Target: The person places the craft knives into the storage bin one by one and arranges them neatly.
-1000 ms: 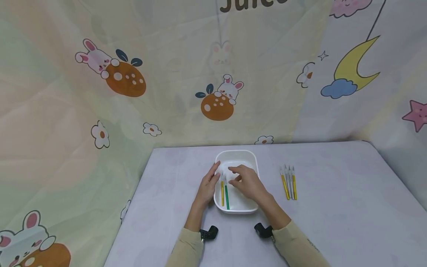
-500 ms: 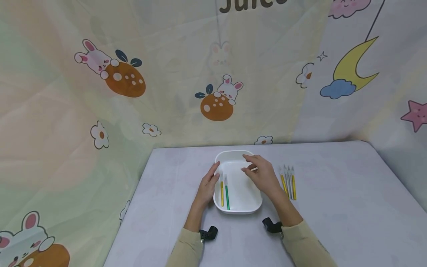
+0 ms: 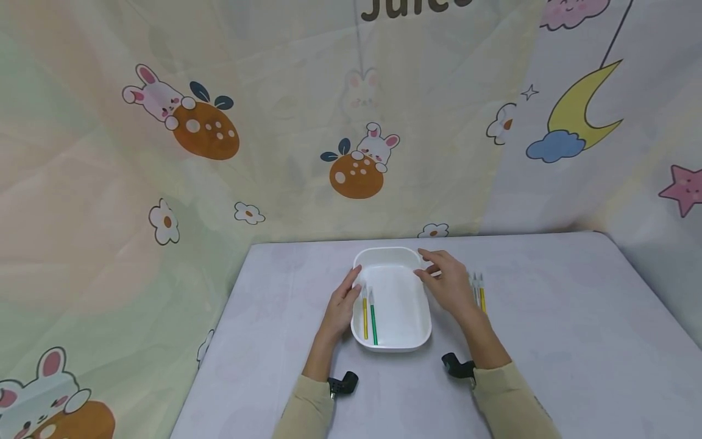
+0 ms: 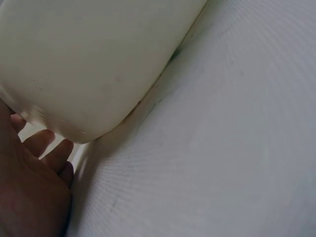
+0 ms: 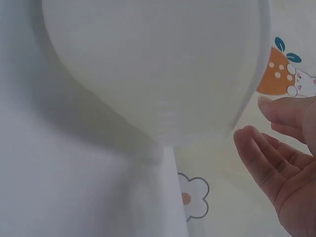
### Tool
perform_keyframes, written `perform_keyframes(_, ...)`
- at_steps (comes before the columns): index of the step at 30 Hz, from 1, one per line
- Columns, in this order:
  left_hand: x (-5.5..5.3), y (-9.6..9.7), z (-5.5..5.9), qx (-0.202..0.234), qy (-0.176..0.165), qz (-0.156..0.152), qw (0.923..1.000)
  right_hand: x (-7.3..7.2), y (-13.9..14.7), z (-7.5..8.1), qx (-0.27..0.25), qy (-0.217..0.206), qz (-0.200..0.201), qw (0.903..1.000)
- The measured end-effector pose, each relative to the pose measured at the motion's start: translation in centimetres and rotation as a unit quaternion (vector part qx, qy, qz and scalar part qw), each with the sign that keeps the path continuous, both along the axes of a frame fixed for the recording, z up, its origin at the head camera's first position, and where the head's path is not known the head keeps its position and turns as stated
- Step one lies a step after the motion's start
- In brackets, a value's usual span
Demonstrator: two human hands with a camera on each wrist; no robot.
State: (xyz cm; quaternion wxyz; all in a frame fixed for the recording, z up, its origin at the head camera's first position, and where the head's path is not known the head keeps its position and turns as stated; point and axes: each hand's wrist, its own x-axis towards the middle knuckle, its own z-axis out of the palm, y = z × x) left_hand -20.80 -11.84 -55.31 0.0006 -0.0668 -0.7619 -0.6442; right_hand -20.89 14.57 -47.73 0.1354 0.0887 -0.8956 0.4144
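A white rectangular tray (image 3: 399, 317) stands on the table in the head view. Inside, along its left side, lie a slim pen-like tool with a yellow handle (image 3: 365, 317) and another with a green handle (image 3: 374, 323), both with pale pointed tips. My left hand (image 3: 339, 310) holds the tray's left side, its fingers bent against the outer wall in the left wrist view. Near the upper right rim is my right hand (image 3: 446, 283), fingers and thumb apart with nothing between them. Contact with the rim cannot be told.
More slim pen-like tools (image 3: 482, 297) lie right of the tray, partly covered by my right hand and wrist. A pale cloth covers the table (image 3: 570, 341). Behind its far edge hangs a printed curtain (image 3: 285, 134).
My right hand has moved rightward from above the tray's middle to its right rim, now covering part of the tools on the right. The left hand has stayed on the tray.
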Motion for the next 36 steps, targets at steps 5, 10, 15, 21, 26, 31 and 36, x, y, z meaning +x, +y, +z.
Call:
perform_keyframes(5,0.0,0.0,0.0,0.001,0.0,-0.001,1.0,-0.1,0.8,-0.1,0.004,-0.005,-0.003,1.0)
perform_keyframes(10,-0.1,0.0,0.0,0.001,-0.003,-0.004,1.0,-0.3,1.4,-0.2,0.017,-0.006,-0.011,0.9998)
perform_keyframes(15,-0.1,0.0,0.1,-0.003,-0.008,-0.002,1.0,-0.4,2.1,-0.4,0.03,-0.019,-0.012,0.9993)
perform_keyframes(21,0.0,0.0,0.2,-0.007,-0.014,-0.004,0.9999,-0.6,3.0,-0.6,0.054,-0.057,-0.028,0.9965)
perform_keyframes(26,0.0,0.0,0.2,-0.008,-0.009,-0.005,0.9999,-0.7,3.6,-0.7,0.064,-0.078,-0.033,0.9943)
perform_keyframes(31,0.0,0.0,0.1,-0.006,-0.009,-0.006,0.9999,-0.6,3.8,-0.7,0.066,-0.094,-0.04,0.9926)
perform_keyframes(36,0.1,0.0,0.1,0.003,-0.008,-0.006,0.9999,-0.4,4.1,-0.8,0.073,-0.099,-0.042,0.9914)
